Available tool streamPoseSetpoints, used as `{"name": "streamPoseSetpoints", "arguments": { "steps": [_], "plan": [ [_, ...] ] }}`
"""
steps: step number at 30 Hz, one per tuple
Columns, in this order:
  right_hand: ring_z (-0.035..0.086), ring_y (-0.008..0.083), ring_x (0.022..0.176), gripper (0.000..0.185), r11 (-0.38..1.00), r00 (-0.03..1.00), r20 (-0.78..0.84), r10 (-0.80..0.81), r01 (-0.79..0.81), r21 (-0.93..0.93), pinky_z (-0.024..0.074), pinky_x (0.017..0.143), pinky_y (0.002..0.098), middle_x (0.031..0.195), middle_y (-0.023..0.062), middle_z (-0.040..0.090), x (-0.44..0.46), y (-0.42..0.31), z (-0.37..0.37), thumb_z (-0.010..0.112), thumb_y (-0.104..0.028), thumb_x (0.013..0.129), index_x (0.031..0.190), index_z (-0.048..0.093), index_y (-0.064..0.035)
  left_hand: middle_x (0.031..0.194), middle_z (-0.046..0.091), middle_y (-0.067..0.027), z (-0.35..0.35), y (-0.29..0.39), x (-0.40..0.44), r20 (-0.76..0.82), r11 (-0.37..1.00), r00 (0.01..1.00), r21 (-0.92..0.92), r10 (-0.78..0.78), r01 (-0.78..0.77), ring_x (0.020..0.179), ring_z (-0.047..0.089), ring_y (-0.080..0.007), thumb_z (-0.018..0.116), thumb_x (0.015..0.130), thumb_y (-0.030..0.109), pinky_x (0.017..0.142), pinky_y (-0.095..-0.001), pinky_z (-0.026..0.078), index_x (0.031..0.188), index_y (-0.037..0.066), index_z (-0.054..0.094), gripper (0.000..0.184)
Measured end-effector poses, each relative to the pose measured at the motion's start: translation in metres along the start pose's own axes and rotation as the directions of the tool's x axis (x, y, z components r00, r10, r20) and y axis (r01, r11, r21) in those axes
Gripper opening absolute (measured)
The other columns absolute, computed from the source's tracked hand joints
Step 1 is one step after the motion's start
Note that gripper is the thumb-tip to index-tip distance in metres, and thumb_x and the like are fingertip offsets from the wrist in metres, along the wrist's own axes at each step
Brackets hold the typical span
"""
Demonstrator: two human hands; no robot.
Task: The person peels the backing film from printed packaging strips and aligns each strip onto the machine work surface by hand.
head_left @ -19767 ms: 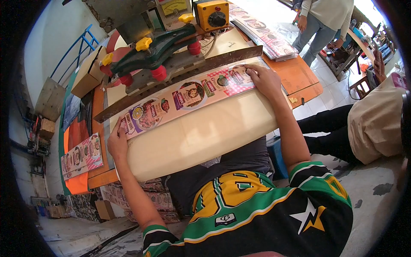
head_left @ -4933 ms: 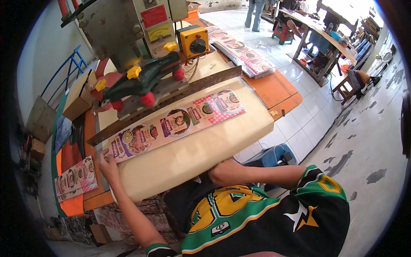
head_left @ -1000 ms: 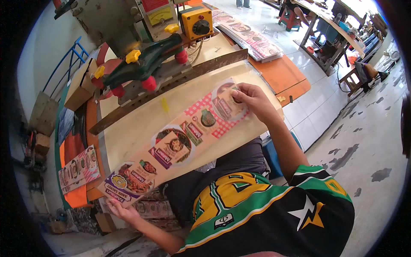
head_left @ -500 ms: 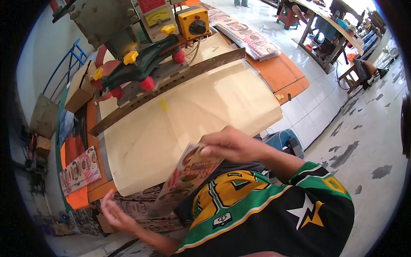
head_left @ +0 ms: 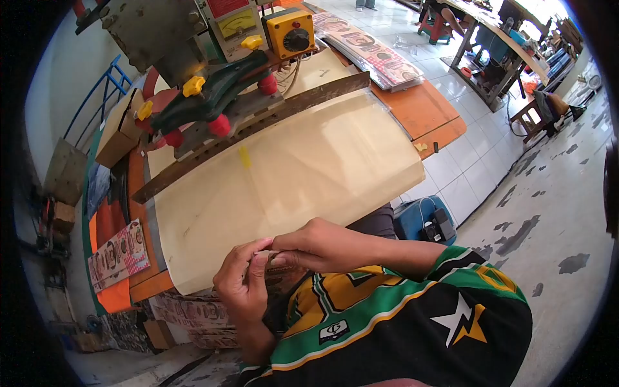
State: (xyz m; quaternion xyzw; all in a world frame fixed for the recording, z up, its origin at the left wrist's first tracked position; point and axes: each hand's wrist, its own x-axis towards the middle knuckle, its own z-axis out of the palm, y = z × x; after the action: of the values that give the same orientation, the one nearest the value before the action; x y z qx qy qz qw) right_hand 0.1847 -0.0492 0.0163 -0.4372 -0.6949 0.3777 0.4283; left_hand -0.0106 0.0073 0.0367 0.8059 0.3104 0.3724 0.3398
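My left hand (head_left: 242,280) and my right hand (head_left: 316,245) meet at the front edge of the cream-covered worktop (head_left: 303,174). Both have their fingers closed in a pinch on the top edge of a printed plastic sheet (head_left: 284,278). The sheet hangs down in front of my body, mostly hidden by the hands and shirt. Across the worktop, beyond my hands, runs a long metal bar (head_left: 258,132) under a machine with a dark green bracket (head_left: 213,106), yellow knobs and red stoppers.
Printed sheets (head_left: 119,256) lie on the orange table at left. A stack of similar sheets (head_left: 367,51) is at the back right. A yellow control box (head_left: 291,33) sits on the machine. Below right is a blue case (head_left: 419,219). Another person sits near the far workbench (head_left: 496,32).
My left hand has moved up and right to the sheet and closed on its edge. My right hand has shifted down and left with the sheet, which now hangs lower.
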Motion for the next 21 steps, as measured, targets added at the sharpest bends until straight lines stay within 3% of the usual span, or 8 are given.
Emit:
{"name": "streamPoseSetpoints", "arguments": {
  "steps": [3,8,12,14,17,21],
  "plan": [
    [0.063,0.0448,0.072,0.016,1.000,1.000,-0.011,-0.013,0.013,0.017,0.0482,0.063,0.0494,0.075,0.0233,0.064,0.000,0.001,0.001,0.059,-0.016,0.098,0.102,0.062,-0.0017,0.093,0.072,-0.0140,0.008,0.002,-0.004,-0.055,0.998,0.998,-0.060,-0.038,0.034,0.085,0.070,-0.0237,0.059,0.098,0.010,0.078,-0.0324,0.053,0.104,0.000,0.071,0.017],
    [0.062,0.0417,0.071,0.025,0.995,0.995,0.097,0.023,-0.033,0.099,0.0470,0.061,0.0442,0.076,0.0206,0.063,0.003,0.000,-0.001,0.058,-0.025,0.102,0.100,0.061,-0.0004,0.101,0.073,-0.0164,0.014,-0.004,-0.013,-0.124,0.996,0.992,-0.086,-0.037,0.027,0.092,0.071,-0.0257,0.050,0.103,0.014,0.084,-0.0341,0.054,0.109,-0.002,0.069,0.026],
    [0.063,0.0441,0.071,0.030,0.996,0.978,0.196,0.077,-0.086,0.035,0.0481,0.064,0.0487,0.072,0.0226,0.064,0.005,0.000,0.003,0.056,-0.030,0.102,0.097,0.061,-0.0009,0.103,0.074,-0.0168,0.024,-0.008,-0.017,-0.196,0.993,0.980,-0.119,-0.018,-0.006,0.094,0.071,-0.0267,0.048,0.104,0.016,0.086,-0.0352,0.054,0.109,-0.004,0.069,0.029],
    [0.063,0.0443,0.070,0.033,0.995,0.977,0.196,0.083,-0.093,0.039,0.0477,0.064,0.0490,0.072,0.0225,0.064,0.005,-0.001,0.004,0.055,-0.033,0.102,0.096,0.061,-0.0011,0.102,0.073,-0.0150,0.024,-0.015,-0.021,-0.214,0.997,0.976,-0.070,-0.039,0.024,0.085,0.068,-0.0188,0.045,0.106,0.022,0.073,-0.0288,0.051,0.108,-0.005,0.069,0.036],
    [0.063,0.0441,0.071,0.033,0.997,0.979,0.192,0.074,-0.076,0.004,0.0478,0.064,0.0494,0.072,0.0224,0.064,0.006,-0.002,0.004,0.055,-0.034,0.102,0.096,0.061,-0.0013,0.100,0.074,-0.0150,0.027,-0.019,-0.018,-0.272,0.994,0.960,-0.064,0.064,-0.085,0.079,0.067,-0.0169,0.045,0.106,0.022,0.070,-0.0268,0.050,0.105,-0.005,0.069,0.037],
    [0.063,0.0445,0.071,0.033,0.999,0.986,0.163,0.048,-0.052,0.018,0.0480,0.064,0.0505,0.073,0.0227,0.063,0.006,0.004,0.017,0.056,-0.034,0.101,0.096,0.061,-0.0018,0.098,0.073,-0.0201,0.023,-0.018,-0.028,-0.283,0.976,0.956,-0.216,-0.081,0.018,0.088,0.071,-0.0258,0.046,0.105,0.019,0.083,-0.0355,0.055,0.102,-0.007,0.067,0.034]
  ]
}}
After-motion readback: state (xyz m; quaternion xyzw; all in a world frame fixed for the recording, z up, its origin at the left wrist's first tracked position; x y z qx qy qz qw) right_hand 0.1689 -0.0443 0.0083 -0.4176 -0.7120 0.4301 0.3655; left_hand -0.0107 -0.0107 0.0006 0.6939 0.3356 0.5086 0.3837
